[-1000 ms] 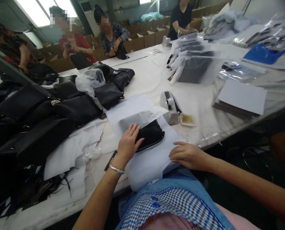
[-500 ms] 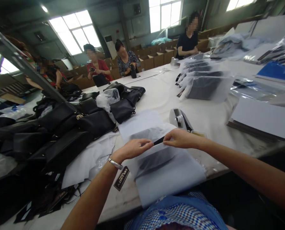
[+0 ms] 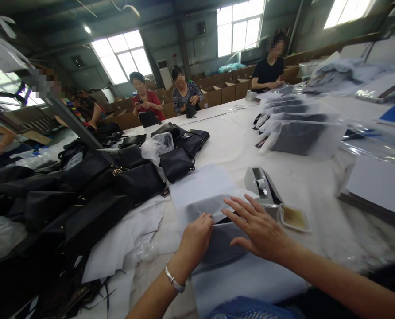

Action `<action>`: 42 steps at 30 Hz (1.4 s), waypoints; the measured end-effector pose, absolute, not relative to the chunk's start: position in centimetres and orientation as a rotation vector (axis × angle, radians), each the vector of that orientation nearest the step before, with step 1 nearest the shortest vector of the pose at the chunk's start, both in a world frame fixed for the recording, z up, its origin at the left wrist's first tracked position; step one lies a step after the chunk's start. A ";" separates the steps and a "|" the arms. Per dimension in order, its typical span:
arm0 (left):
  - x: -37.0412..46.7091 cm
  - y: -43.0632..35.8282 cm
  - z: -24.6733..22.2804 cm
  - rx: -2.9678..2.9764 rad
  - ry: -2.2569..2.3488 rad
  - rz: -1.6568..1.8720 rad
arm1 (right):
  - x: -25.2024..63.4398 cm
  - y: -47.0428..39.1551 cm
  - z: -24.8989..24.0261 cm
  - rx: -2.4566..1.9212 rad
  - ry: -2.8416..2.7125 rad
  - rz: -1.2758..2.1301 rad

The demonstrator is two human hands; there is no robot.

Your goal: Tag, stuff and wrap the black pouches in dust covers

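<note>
A dark bag wrapped in thin white tissue (image 3: 226, 248) lies in front of me at the table's near edge, with a black strip showing in the gap of the wrap. My left hand (image 3: 195, 237), a silver bracelet at its wrist, has its fingers closed on the tissue edge at the left of that gap. Over the right part of the wrap my right hand (image 3: 255, 223) is spread, its fingers apart and holding nothing. Just beyond it stands a grey tape dispenser (image 3: 259, 184), beside a small dish (image 3: 295, 218) with something yellowish in it.
Black bags (image 3: 137, 182) are piled on the left, with loose white sheets (image 3: 118, 248) nearer me. Wrapped bags (image 3: 293, 137) stand in a row at the back right. A stack of white boards (image 3: 380, 186) lies right. Several people are across the table.
My right hand has let go of the wrap and spread its fingers. My left hand has turned more upright, its fingers at the wrap's edge. The view has shifted, showing the dish fully.
</note>
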State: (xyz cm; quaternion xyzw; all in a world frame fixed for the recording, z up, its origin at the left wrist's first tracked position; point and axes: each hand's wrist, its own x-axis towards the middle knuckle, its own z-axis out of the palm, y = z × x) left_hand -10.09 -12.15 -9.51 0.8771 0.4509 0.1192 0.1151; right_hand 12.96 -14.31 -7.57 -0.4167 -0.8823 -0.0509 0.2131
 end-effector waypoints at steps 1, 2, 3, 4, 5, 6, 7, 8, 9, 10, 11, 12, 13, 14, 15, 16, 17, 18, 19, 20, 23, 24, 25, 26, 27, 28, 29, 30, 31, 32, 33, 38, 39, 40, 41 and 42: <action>-10.2 -12.2 -9.9 2.595 1.319 0.365 | 12.7 -14.0 -8.3 -1.156 -2.459 -0.150; -10.2 -12.2 -10.2 2.627 1.313 0.376 | 12.6 -13.4 -9.0 -1.153 -2.463 -0.155; -10.3 -12.2 -10.5 2.663 1.306 0.386 | 12.5 -12.8 -9.6 -1.145 -2.462 -0.160; -10.4 -12.1 -10.8 2.698 1.299 0.395 | 12.6 -12.1 -10.2 -1.134 -2.458 -0.162; -10.5 -12.1 -11.1 2.727 1.292 0.404 | 12.7 -11.5 -10.7 -1.118 -2.459 -0.159; -10.6 -12.0 -11.3 2.754 1.288 0.419 | 12.8 -11.0 -11.1 -1.105 -2.462 -0.146; -10.7 -12.0 -11.5 2.776 1.286 0.438 | 13.0 -10.5 -11.4 -1.091 -2.470 -0.125; -10.8 -12.0 -11.6 2.796 1.289 0.461 | 13.2 -10.1 -11.6 -1.077 -2.482 -0.097; -10.9 -11.9 -11.7 2.810 1.296 0.483 | 13.3 -9.9 -11.8 -1.065 -2.495 -0.063; -11.0 -11.9 -11.7 2.817 1.304 0.498 | 13.5 -9.7 -12.0 -1.059 -2.501 -0.029; -11.1 -11.8 -11.7 2.813 1.317 0.505 | 13.6 -9.5 -12.0 -1.064 -2.501 0.003; -11.1 -11.8 -11.6 2.796 1.336 0.503 | 13.7 -9.4 -12.0 -1.080 -2.498 0.033; -11.2 -11.7 -11.5 2.771 1.360 0.494 | 13.8 -9.3 -12.0 -1.108 -2.498 0.062; -11.2 -11.6 -11.3 2.743 1.386 0.483 | 13.9 -9.1 -11.8 -1.146 -2.499 0.089; -11.2 -11.5 -11.1 2.718 1.408 0.467 | 13.9 -9.0 -11.7 -1.187 -2.501 0.108; -11.2 -11.5 -10.9 2.699 1.427 0.453 | 14.0 -8.9 -11.5 -1.221 -2.508 0.122; -11.2 -11.4 -10.8 2.688 1.440 0.442 | 14.1 -8.8 -11.4 -1.242 -2.517 0.130; -11.2 -11.4 -10.7 2.682 1.442 0.436 | 14.1 -8.8 -11.4 -1.248 -2.522 0.134; -11.2 -11.4 -10.8 2.678 1.436 0.443 | 14.2 -8.9 -11.5 -1.242 -2.521 0.136; -11.3 -11.4 -10.9 2.676 1.422 0.469 | 14.3 -9.1 -11.7 -1.230 -2.510 0.138; -11.4 -11.7 -11.5 2.696 1.350 0.597 | 14.6 -9.6 -12.5 -1.214 -2.449 0.153; -11.5 -11.8 -11.7 2.704 1.343 0.614 | 14.7 -9.7 -12.7 -1.219 -2.428 0.158; -11.5 -11.9 -11.8 2.705 1.360 0.603 | 14.7 -9.8 -12.9 -1.228 -2.413 0.160; -11.6 -11.9 -11.9 2.694 1.393 0.567 | 14.7 -9.8 -13.0 -1.241 -2.399 0.161; -11.7 -11.9 -11.9 2.672 1.433 0.521 | 14.7 -9.7 -13.1 -1.259 -2.387 0.159; -11.7 -11.8 -11.9 2.641 1.473 0.482 | 14.6 -9.6 -13.0 -1.281 -2.374 0.154; -11.7 -11.7 -11.8 2.609 1.501 0.454 | 14.5 -9.5 -13.0 -1.305 -2.363 0.149; -11.8 -11.6 -11.7 2.578 1.519 0.441 | 14.4 -9.3 -12.9 -1.330 -2.354 0.147; -11.7 -11.4 -11.6 2.547 1.535 0.441 | 14.2 -9.2 -12.8 -1.356 -2.347 0.148; -11.7 -11.2 -11.5 2.518 1.553 0.448 | 14.1 -9.0 -12.7 -1.384 -2.341 0.151; -11.6 -10.9 -11.4 2.489 1.579 0.458 | 14.0 -9.0 -12.7 -1.410 -2.336 0.156; -10.9 -10.0 -10.7 2.315 1.643 0.533 | 13.5 -8.7 -13.0 -1.474 -2.340 0.143; -10.8 -9.8 -10.6 2.279 1.642 0.545 | 13.4 -8.7 -13.1 -1.474 -2.341 0.143; -10.7 -9.7 -10.5 2.250 1.641 0.551 | 13.4 -8.6 -13.2 -1.476 -2.338 0.147; -10.6 -9.7 -10.5 2.234 1.644 0.554 | 13.3 -8.6 -13.2 -1.477 -2.335 0.155; -10.5 -9.6 -10.5 2.233 1.651 0.553 | 13.3 -8.5 -13.3 -1.480 -2.331 0.163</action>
